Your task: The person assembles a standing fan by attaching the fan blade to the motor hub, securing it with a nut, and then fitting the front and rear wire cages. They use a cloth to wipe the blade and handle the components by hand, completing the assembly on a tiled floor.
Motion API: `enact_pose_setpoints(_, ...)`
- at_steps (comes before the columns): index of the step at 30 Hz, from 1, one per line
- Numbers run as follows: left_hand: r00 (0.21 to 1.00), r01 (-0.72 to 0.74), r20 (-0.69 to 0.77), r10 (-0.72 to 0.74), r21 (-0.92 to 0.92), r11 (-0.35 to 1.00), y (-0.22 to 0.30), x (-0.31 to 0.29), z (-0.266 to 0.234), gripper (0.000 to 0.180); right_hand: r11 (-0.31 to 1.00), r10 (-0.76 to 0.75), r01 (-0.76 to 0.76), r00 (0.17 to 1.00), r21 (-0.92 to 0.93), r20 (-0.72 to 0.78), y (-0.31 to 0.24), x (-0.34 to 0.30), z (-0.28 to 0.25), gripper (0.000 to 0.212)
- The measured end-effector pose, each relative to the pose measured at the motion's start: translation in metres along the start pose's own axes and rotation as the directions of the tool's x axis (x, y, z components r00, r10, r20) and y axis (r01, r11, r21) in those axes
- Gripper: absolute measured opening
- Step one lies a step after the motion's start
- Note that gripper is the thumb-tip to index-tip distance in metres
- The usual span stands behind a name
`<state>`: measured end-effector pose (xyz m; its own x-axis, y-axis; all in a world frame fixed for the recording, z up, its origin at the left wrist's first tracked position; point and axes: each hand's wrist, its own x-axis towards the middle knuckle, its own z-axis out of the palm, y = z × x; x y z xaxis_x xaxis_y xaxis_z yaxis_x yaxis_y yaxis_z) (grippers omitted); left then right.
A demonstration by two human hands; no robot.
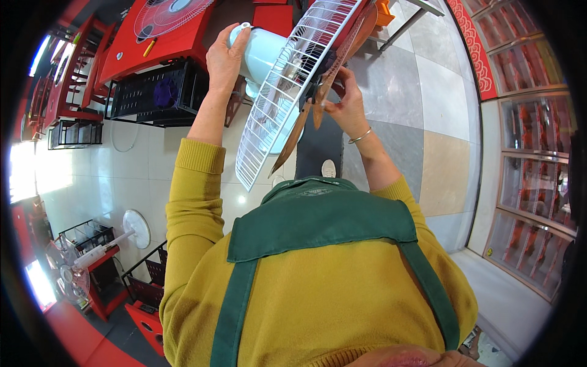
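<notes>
An electric fan with a pale blue motor housing (264, 54) stands in front of me, its white wire rear grille (269, 116) seen nearly edge-on. My left hand (225, 58) is wrapped round the back end of the housing, thumb on top. Brown fan blades (296, 137) sit on the front side of the grille. At their middle, my right hand (347, 103) has its fingers and thumb closed in around the dark hub; the blades partly hide the fingertips. Below the grille, part of the fan's round pale base (282, 131) shows.
A red table (125, 58) at the upper left bears a loose wire fan grille (174, 15) and a yellow-handled tool (149, 48). Beneath it is a black rack (156, 92). Another fan (110, 248) stands at the lower left. Glass-fronted cabinets (535, 183) line the right.
</notes>
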<state>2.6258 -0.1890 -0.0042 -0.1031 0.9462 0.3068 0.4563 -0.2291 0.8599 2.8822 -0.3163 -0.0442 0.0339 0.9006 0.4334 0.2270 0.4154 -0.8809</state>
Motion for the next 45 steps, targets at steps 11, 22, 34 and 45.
enact_pose_setpoints(11,1.0,0.012,0.02,-0.011,-0.027,1.0,-0.002,0.001,-0.002,0.06,0.992,0.113,-0.116,0.992,0.053,0.048,-0.002,-0.001,-0.008,0.075)
enact_pose_setpoints(22,1.0,0.024,0.018,-0.023,-0.036,0.999,-0.001,0.0,-0.002,0.06,0.884,0.407,-0.409,0.911,0.226,0.058,-0.017,0.0,-0.009,0.068)
enact_pose_setpoints(34,1.0,0.023,0.017,-0.023,-0.008,1.0,-0.001,0.001,-0.002,0.057,0.868,0.39,-0.392,0.918,0.303,0.072,-0.012,0.002,-0.003,0.061)
enact_pose_setpoints(45,1.0,-0.008,0.009,0.008,-0.008,1.0,0.005,0.0,-0.001,0.056,0.853,0.416,-0.422,0.905,0.308,0.086,-0.007,0.005,-0.007,0.067)
